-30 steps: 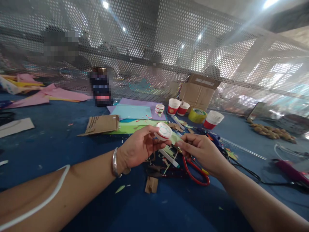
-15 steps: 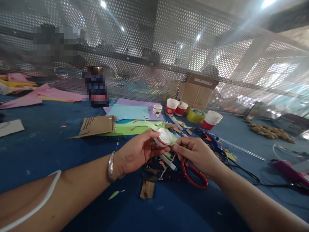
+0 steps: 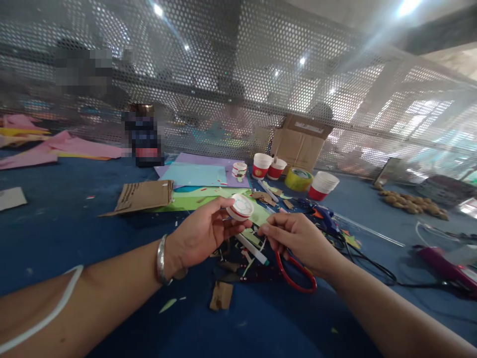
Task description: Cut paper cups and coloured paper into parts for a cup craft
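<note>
Grip: white disc (image 3: 241,207) was held by left hand (image 3: 199,229).
Disc's facing: was tilted upward, widest nine-to-three.
Right hand (image 3: 294,236): was curled toward ten o'clock; hold couldn't be told.

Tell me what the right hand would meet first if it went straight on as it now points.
Probably the left hand, at the fingertips beneath the red-banded white disc it holds; depth is unclear, so the disc might come first.

No readable text; label (image 3: 308,127) on cardboard box (image 3: 298,147) blurred; emblem (image 3: 258,172) on cup (image 3: 262,165) illegible
</note>
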{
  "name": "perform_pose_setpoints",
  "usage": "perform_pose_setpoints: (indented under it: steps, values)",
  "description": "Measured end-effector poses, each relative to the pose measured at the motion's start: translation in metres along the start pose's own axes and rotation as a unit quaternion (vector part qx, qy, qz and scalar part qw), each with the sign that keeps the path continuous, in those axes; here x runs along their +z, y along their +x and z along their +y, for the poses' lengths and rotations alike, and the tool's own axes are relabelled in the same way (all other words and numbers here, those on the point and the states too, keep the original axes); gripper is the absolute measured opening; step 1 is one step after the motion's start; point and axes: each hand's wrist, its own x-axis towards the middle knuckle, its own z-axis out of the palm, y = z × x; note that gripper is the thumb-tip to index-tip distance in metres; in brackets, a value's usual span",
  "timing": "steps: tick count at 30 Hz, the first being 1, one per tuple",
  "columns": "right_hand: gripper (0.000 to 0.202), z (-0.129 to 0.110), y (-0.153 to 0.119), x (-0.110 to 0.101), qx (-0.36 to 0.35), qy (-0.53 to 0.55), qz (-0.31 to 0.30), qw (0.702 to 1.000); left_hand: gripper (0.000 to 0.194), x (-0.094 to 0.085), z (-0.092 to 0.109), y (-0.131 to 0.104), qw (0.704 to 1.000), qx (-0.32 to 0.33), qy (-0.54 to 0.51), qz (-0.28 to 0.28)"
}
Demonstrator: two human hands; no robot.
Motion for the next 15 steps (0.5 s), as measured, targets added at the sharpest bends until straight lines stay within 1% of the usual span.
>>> perform_pose_setpoints:
  steps: [3, 7, 11, 15]
  values:
    - [0.033, 0.0013, 0.0005, -0.0008, 0.001, -0.006, 0.007, 1.0, 0.02, 0.0, -0.0002, -0.0001, 1.0, -0.001, 0.005, -0.019]
    - [0.032, 0.0012, 0.0001, -0.0006, 0.004, -0.008, 0.011, 1.0, 0.019, -0.0006, -0.001, -0.0001, 1.0, 0.014, 0.005, -0.007]
    - [0.037, -0.0011, -0.0005, 0.0016, 0.006, -0.009, 0.009, 1.0, 0.017, -0.0018, -0.0017, -0.0003, 1.0, 0.002, 0.012, -0.02]
    - [0.033, -0.0025, -0.0014, 0.0036, 0.015, -0.003, 0.006, 1.0, 0.016, -0.0035, -0.0017, -0.001, 0.999, 0.02, 0.011, -0.022]
